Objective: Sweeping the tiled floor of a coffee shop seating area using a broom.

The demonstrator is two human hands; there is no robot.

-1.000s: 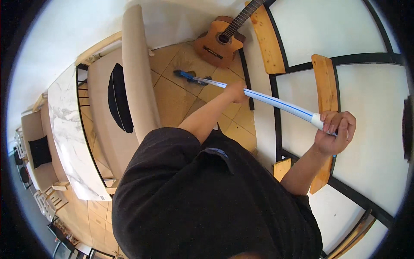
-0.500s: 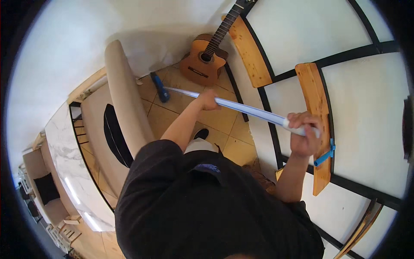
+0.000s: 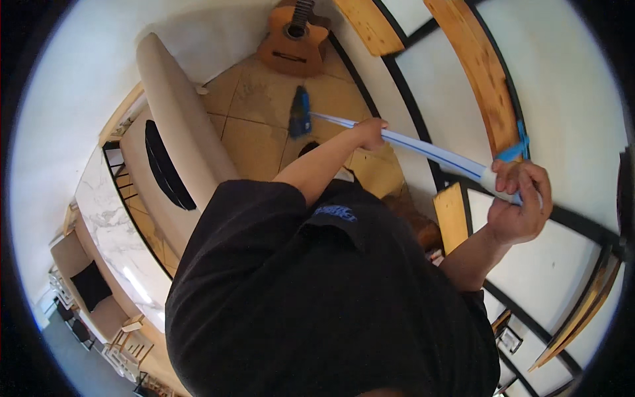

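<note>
Broom head [image 3: 300, 112] is now farther from the wall [image 3: 202, 43] than earlier, over the floor [image 3: 254, 145] before the guitar [image 3: 292, 43]. Left hand [image 3: 371, 133] grips the pole [image 3: 433, 151] midway, right hand [image 3: 520, 208] is closed around its end; keeping the head low should steady strokes.

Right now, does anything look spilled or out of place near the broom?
Yes: a dark, patchy mark on the tiled floor, beyond the broom head, between the beige bench back and the guitar. It looks odd because it is darker than the tile around it; whether damp or dirt, I cannot tell.
</note>
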